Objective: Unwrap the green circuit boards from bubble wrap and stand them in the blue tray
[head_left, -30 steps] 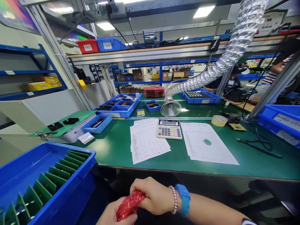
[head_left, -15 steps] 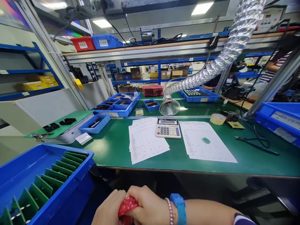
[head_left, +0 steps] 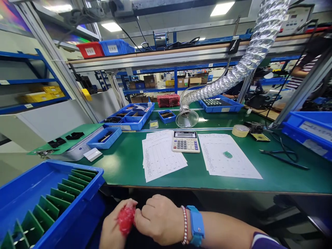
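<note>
A crumpled red speckled bundle of soft material (head_left: 126, 218) sits below the bench front, and I cannot tell exactly what it is. My left hand (head_left: 114, 219) cups it from the left, with the fingers curled around it. My right hand (head_left: 159, 219), closed and wearing a pearl bracelet and a blue wristband, presses against its right side. The two hands are close together, and part of the bundle is hidden behind my fingers.
A blue tray (head_left: 85, 211) of slotted green circuit boards (head_left: 55, 204) stands at lower left. On the green bench mat (head_left: 124, 166) lie paper sheets (head_left: 163, 155), a calculator (head_left: 186, 141), a tape roll (head_left: 240, 130) and pliers (head_left: 282, 157). A co-worker's arm (head_left: 301, 72) shows far right.
The red bundle has shifted left and gathered into a rounder lump against my left hand. My right hand has moved left with it.
</note>
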Motion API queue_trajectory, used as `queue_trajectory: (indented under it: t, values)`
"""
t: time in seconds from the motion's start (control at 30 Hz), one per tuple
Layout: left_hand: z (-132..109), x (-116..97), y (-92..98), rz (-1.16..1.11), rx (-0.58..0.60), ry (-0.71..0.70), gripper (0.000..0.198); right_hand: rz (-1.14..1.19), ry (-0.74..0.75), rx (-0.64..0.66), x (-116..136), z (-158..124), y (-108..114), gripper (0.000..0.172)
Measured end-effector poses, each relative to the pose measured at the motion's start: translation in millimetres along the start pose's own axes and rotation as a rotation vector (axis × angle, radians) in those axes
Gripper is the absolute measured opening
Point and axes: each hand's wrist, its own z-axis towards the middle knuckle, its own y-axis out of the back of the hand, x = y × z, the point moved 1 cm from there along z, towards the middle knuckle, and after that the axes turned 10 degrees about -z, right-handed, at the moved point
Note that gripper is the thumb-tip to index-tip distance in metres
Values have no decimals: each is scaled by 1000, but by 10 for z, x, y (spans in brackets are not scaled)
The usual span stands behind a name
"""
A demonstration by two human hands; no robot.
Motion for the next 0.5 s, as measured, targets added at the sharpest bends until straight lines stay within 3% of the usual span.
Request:
queue_trajectory:
  t: [0.1, 0.2, 0.37, 0.5]
  values:
    - [162, 157, 42, 12, -107, -69, 34, 74, -131, -114, 38, 7, 107, 23]
    - [188, 170, -57, -201, -179, -11, 32, 246, -233, -284, 92, 25, 164, 32]
    - [-23, -31, -489, -482, -76, 131, 43, 780, -747, -25, 22, 25, -44, 36]
    - [-50, -52, -630, -499, -29, 157, 37, 851, -694, -5, -95, 3, -138, 26]
